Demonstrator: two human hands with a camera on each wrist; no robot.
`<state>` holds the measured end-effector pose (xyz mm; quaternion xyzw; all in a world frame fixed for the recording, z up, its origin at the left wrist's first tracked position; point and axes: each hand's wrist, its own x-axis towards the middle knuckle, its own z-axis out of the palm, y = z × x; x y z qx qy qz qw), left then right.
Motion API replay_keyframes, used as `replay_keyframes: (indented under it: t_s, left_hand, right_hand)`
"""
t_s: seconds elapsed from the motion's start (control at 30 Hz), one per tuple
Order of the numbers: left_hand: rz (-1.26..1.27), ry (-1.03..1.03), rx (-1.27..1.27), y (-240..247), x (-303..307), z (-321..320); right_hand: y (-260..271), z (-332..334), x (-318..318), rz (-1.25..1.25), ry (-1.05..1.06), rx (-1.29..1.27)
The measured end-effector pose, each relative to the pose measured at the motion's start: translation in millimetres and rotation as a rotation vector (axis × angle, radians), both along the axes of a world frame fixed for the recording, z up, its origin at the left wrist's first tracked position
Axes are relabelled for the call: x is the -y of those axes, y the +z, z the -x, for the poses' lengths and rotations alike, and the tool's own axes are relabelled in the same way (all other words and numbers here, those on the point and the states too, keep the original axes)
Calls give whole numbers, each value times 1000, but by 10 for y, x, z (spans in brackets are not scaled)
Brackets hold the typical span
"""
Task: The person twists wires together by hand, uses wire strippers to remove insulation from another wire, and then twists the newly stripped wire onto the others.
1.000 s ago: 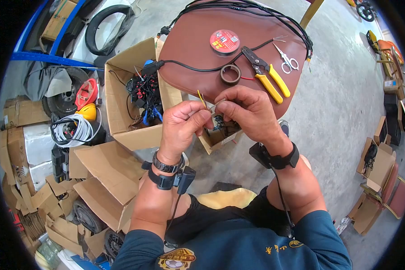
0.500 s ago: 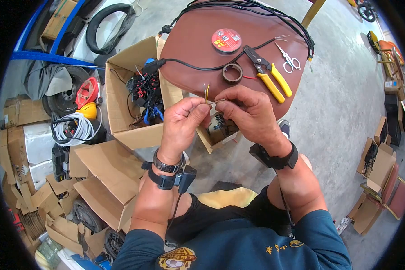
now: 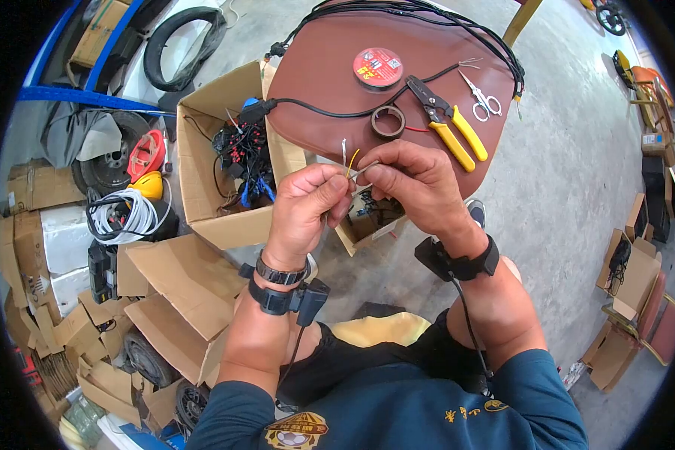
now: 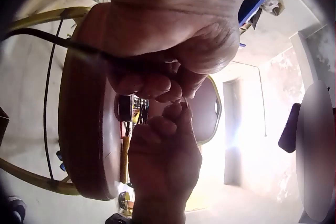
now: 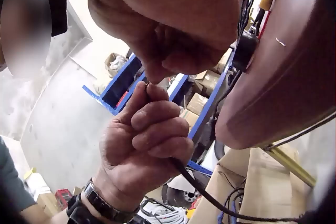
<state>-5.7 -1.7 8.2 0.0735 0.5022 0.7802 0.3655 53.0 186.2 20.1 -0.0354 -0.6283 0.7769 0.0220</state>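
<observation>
My left hand (image 3: 304, 206) curls round a black cable (image 5: 207, 195), which trails off below the fist in the right wrist view. From its thumb and fingertip a yellow wire (image 3: 354, 157) and a whitish wire (image 3: 344, 150) stick up. Close beside it, my right hand (image 3: 420, 184) pinches a thin wire (image 3: 364, 169) between thumb and forefinger. The fingertips of both hands nearly meet in the left wrist view, hiding most of the wire ends. Beyond the hands, yellow-handled wire strippers (image 3: 450, 127), scissors (image 3: 481, 97) and a tape roll (image 3: 387, 122) lie on a brown seat (image 3: 307, 82).
A red-labelled spool (image 3: 378, 67) and a coiled black cable (image 3: 420, 10) are also on the seat. An open cardboard box (image 3: 232, 225) of wiring stands left of it. Flattened cardboard (image 3: 180, 285) lies nearer on the left.
The yellow wire first leaned left, then stood upright, and now bends to the right. The whitish wire now stands apart from it. Both hands keep nearly the same place and hold.
</observation>
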Motion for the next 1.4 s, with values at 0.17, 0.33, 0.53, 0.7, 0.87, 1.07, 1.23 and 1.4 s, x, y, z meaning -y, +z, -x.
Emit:
replay_keyframes:
  t_s: [0.17, 0.33, 0.53, 0.7, 0.87, 1.07, 1.23, 1.4]
  left_hand:
    - [-30, -27, 41, -19, 26, 17]
    - [-4, -70, 54, 4, 64, 39]
    - [40, -124, 10, 81, 76, 57]
    - [186, -172, -82, 159, 82, 70]
    - [319, -209, -179, 149, 100, 70]
    - [386, -246, -334, 163, 105, 73]
    - [394, -271, -443, 157, 124, 96]
    - [500, -299, -418, 215, 122, 104]
  right_hand:
    - [3, -3, -17, -47, 7, -38]
    - [10, -18, -38, -105, 9, -55]
    - [54, -29, -119, -71, 116, -18]
    - [23, -21, -200, -78, 199, -34]
    - [52, -16, -273, -35, 277, 186]
    - [78, 7, -335, -41, 352, 337]
    - [85, 25, -315, -12, 366, 372]
    - [-2, 35, -276, -1, 346, 300]
